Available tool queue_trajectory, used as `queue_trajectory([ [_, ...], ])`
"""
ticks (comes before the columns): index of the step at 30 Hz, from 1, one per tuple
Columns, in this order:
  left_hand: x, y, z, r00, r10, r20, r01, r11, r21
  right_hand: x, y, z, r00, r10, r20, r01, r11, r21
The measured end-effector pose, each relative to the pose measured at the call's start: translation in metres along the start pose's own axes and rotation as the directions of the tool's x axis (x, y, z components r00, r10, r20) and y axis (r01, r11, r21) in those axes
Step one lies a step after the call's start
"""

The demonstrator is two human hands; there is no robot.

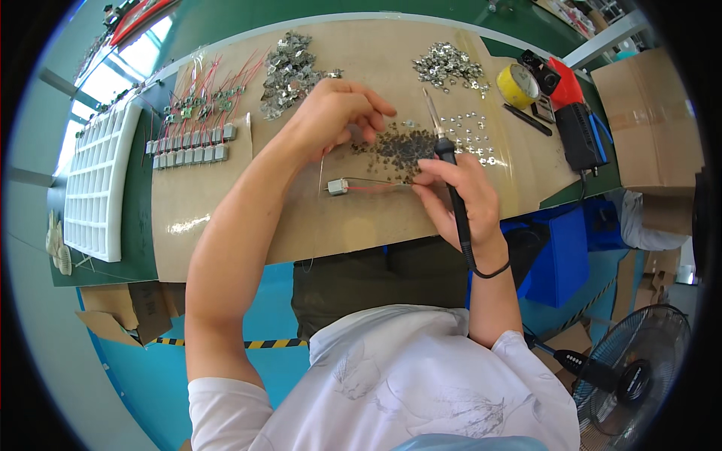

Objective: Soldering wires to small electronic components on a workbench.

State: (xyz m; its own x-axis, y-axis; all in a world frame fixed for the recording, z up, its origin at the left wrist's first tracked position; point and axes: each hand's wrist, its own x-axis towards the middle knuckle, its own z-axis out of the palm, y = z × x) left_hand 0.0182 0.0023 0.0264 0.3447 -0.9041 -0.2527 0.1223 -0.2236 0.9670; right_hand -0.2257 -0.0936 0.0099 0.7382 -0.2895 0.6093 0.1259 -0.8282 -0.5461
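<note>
My right hand [468,194] is closed round a soldering iron [445,148], its metal tip pointing away from me over the table. The thumb and index finger of that hand also meet at the ends of a red and a dark lead. These leads run left to a small silver motor [338,187] on the brown table cover. My left hand [342,113] hovers above and left of a pile of small dark metal parts [406,149], fingers bent. From it hangs a thin wire [321,174], like solder; the grip on it is partly hidden.
Silver metal pieces [289,71] lie heaped at the far middle, smaller ones [450,66] farther right. Motors with red leads [192,146] stand in rows at left, beside a white compartment tray [101,184]. Yellow tape [517,86] and a black box [580,137] sit right. A fan [632,379] stands lower right.
</note>
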Motion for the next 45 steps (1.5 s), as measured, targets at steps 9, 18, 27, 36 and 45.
queue_trajectory([
  [9, -0.011, 0.008, 0.008, 0.928, -0.086, 0.362, -0.003, 0.971, 0.238, 0.029, 0.014, 0.012, 0.965, -0.234, -0.116, 0.223, 0.970, -0.102],
  [18, -0.004, 0.000, 0.008, 0.958, 0.014, 0.286, -0.090, 0.963, 0.254, 0.017, 0.030, 0.011, 0.981, 0.007, -0.194, -0.023, 0.997, -0.080],
  [27, -0.001, -0.002, 0.015, 0.986, 0.050, 0.158, -0.079, 0.979, 0.186, 0.009, 0.018, 0.018, 0.977, 0.133, -0.166, -0.149, 0.985, -0.088],
  [36, 0.004, -0.006, 0.019, 0.994, 0.099, -0.054, -0.079, 0.953, 0.293, 0.009, 0.006, 0.034, 0.993, 0.025, -0.118, -0.035, 0.996, -0.084],
  [45, 0.011, -0.028, 0.025, 0.833, 0.553, 0.007, -0.320, 0.472, 0.821, 0.009, 0.022, 0.004, 0.964, 0.232, -0.129, -0.219, 0.970, 0.106],
])
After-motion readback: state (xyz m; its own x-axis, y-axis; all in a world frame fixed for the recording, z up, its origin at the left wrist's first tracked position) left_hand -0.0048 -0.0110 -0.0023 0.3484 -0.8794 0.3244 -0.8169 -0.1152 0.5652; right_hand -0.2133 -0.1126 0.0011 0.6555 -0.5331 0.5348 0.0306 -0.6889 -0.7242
